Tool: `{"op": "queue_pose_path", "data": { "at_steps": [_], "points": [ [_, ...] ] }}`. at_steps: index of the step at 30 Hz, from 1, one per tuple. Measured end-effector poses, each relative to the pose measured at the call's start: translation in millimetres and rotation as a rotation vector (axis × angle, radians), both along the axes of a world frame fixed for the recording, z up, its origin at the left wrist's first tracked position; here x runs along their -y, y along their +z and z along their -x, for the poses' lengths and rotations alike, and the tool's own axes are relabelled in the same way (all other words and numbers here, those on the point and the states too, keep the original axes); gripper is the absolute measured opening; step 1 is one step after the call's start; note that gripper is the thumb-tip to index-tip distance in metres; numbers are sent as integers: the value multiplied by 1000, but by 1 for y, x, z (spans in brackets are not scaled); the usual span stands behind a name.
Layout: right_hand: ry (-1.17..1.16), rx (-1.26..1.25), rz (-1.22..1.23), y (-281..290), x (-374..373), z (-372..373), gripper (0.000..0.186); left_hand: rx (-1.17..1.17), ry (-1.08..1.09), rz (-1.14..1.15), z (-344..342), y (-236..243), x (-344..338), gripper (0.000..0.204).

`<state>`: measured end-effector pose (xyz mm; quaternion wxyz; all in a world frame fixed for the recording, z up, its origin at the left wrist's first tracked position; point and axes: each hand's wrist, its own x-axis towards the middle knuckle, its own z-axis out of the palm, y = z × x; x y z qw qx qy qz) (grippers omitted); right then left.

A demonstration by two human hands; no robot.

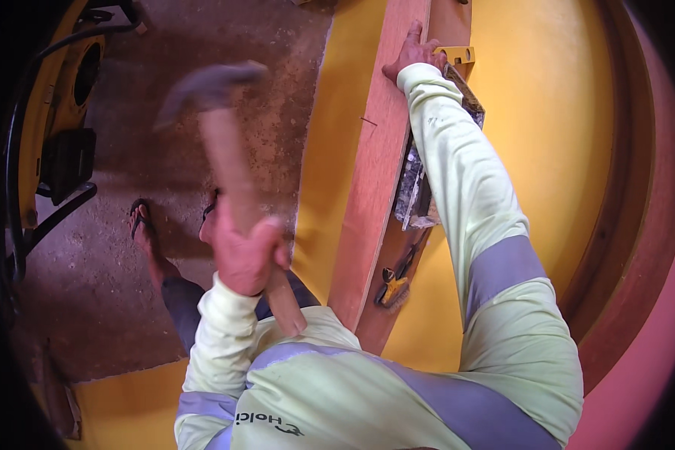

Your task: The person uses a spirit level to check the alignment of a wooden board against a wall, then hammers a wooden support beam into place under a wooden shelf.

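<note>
Hammer [221, 142] is what the left hand [241, 253] is wrapped tightly around, low on the wooden handle, so that the dark head is raised well above the floor and blurred; the long grip near the handle's end is judged to give a fuller swing. One hammer is seen, to the left of the plank.

One long wooden plank [379, 172] is laid across the yellow surface [547, 112], running from near to far. It is steadied by the right hand [412, 54], which is pressed flat on its far end with fingers spread and nothing enclosed, presumably so that the board is kept from shifting. One thin nail [368, 121] is seen lying or standing on the plank's face between the two hands; which cannot be told.

One small yellow bracket [457, 54] is set just beside the right hand. One brush with a yellow handle [392, 289] is left near the plank's near end, out of the way. One grey lumpy slab [416, 187] lies against the plank's right edge, partly hidden by the sleeve. Two sandalled feet [144, 229] are seen on the rough floor [277, 90] at the left.
</note>
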<state>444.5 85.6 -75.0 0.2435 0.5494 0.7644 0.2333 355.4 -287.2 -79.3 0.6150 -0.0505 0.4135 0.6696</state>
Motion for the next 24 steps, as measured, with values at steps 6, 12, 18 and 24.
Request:
{"op": "queue_pose_path", "data": {
  "at_steps": [6,12,18,24],
  "points": [
    [-1,21,-28,-1,-1,2,104,-103,585,87,-16,-13,-14,33],
    [-27,54,12,-1,-2,5,113,-441,-291,-73,-87,-33,-28,34],
    [-171,46,127,12,5,13,99,-108,309,-2,-17,-12,-6,19],
    [-24,30,-1,-3,-2,9,104,-510,-231,-11,-138,-65,-33,42]
  ]
}}
